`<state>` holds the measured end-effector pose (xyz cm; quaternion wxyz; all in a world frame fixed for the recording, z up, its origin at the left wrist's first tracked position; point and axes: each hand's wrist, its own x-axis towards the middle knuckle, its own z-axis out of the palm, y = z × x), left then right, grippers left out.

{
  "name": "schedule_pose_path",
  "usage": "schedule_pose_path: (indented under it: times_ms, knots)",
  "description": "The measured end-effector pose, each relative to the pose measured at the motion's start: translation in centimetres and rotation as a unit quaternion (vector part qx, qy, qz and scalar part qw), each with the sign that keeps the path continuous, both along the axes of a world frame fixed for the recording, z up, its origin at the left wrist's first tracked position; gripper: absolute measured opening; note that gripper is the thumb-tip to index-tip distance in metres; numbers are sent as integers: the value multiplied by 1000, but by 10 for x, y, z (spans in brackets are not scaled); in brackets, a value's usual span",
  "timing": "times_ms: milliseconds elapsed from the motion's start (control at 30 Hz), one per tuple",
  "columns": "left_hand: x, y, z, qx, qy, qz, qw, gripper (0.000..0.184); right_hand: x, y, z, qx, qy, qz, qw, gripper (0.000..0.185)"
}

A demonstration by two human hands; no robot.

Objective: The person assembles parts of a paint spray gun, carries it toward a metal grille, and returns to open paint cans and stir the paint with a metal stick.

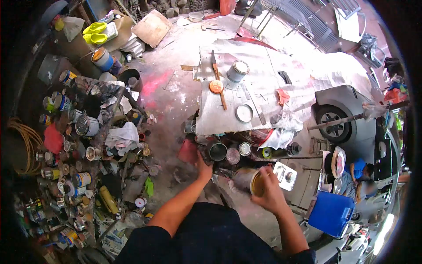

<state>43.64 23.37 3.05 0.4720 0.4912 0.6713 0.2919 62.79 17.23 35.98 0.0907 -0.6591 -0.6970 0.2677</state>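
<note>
My right hand [269,193] grips a tilted, brownish-yellow can [246,180], its fingers over the rim; the can is slightly blurred. My left hand [204,168] is at the near left side of a dark open can [217,152], by a dark edge. Its fingertips are partly hidden, so I cannot tell whether it grips anything. A reddish flat piece [188,151] is just left of that hand. Right of the dark can are a round speckled lid or can top [233,155] and a small can [245,148]. A white rectangular container with a cap [284,176] lies beside my right hand.
A sheet-covered table [211,119] ahead bears a closed can [238,70], a round lid [244,113], an orange-topped can [216,86] and a long stick. Paint cans [87,126] crowd the left. A blue bin [330,214], a car [347,105] and a crouching person [359,169] are right.
</note>
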Motion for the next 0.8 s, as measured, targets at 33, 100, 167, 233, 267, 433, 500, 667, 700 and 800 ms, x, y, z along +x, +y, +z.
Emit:
schedule_pose_path:
  times_ms: [33,100,167,233,267,433,500,667,700,800]
  knots:
    - [0,-3,-11,-10,-2,-3,1000,108,-2,5,-2,43,-74,-25,996,104]
    - [-2,-3,-15,-23,8,-10,1000,111,-4,3,-6,87,-93,-45,991,103]
    - [-7,-3,-1,-28,34,-27,999,113,1,-6,9,15,12,2,1000,105]
    - [-11,-3,9,-22,38,-31,999,113,5,-3,13,14,-38,-6,999,108]
    - [-14,-6,14,-22,41,-32,998,113,3,-2,6,76,-117,-24,990,109]
    - [-47,-26,25,-42,52,-79,995,115,16,-10,35,-68,51,49,995,106]
    - [-61,-32,40,5,46,-116,992,116,10,3,27,39,-71,19,997,106]
    - [-103,-33,197,260,0,-311,914,119,-57,28,26,51,36,113,992,104]
    - [-106,-31,220,255,-9,-309,916,121,-69,32,21,51,35,131,989,107]
    - [-123,-21,255,253,8,-294,922,125,-103,42,21,64,67,145,985,107]
